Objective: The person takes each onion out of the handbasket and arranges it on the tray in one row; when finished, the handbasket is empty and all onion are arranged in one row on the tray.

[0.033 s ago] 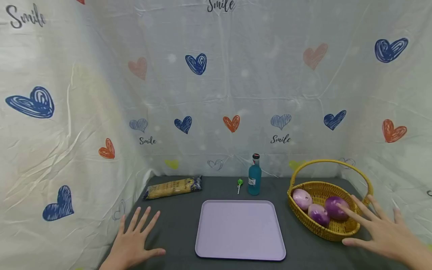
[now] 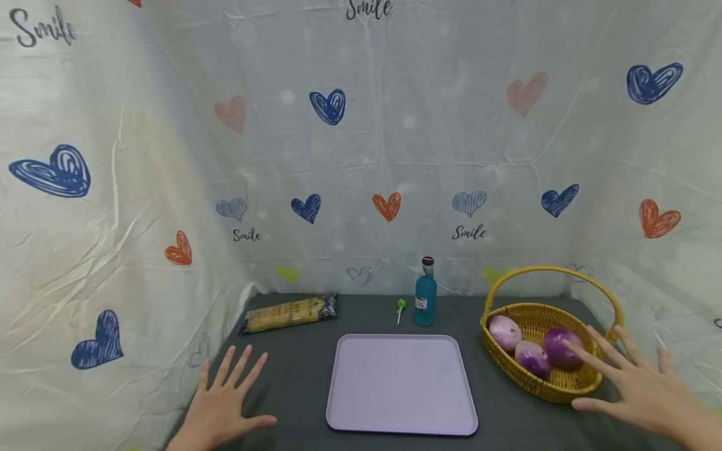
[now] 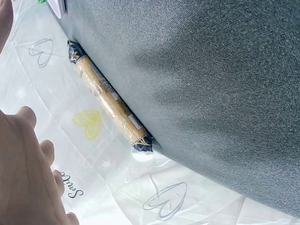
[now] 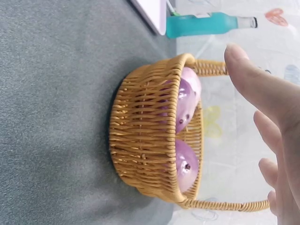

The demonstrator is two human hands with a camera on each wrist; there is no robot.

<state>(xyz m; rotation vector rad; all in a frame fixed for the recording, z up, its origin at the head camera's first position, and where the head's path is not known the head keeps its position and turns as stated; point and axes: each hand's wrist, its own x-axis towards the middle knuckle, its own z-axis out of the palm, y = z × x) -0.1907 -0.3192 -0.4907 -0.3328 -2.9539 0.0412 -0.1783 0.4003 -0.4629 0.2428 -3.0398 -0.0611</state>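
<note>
My left hand (image 2: pixel 220 401) hovers at the table's left side, fingers spread and straight, touching nothing. Nearest to it lies a long clear packet of yellow dried noodles (image 2: pixel 290 314) with dark blue ends; the left wrist view shows the same packet (image 3: pixel 108 101) beyond the hand. On the right, my other hand (image 2: pixel 643 388) is spread in front of a yellow wicker basket (image 2: pixel 507 368), partly covering its right side. Inside sit a pale purple onion (image 2: pixel 504 332) and two darker onions (image 2: pixel 533 359). In the right wrist view this hand (image 4: pixel 276 112) appears apart from the basket (image 4: pixel 145 136).
A lilac rectangular tray (image 2: pixel 402 385) lies on the grey table (image 2: pixel 293 388) between the hands. Behind it are a green lollipop (image 2: pixel 401 305) and an upright blue bottle (image 2: pixel 425 297). The basket's tall handle (image 2: pixel 555 269) arches up. A heart-printed white curtain (image 2: pixel 423 144) encloses the back and sides.
</note>
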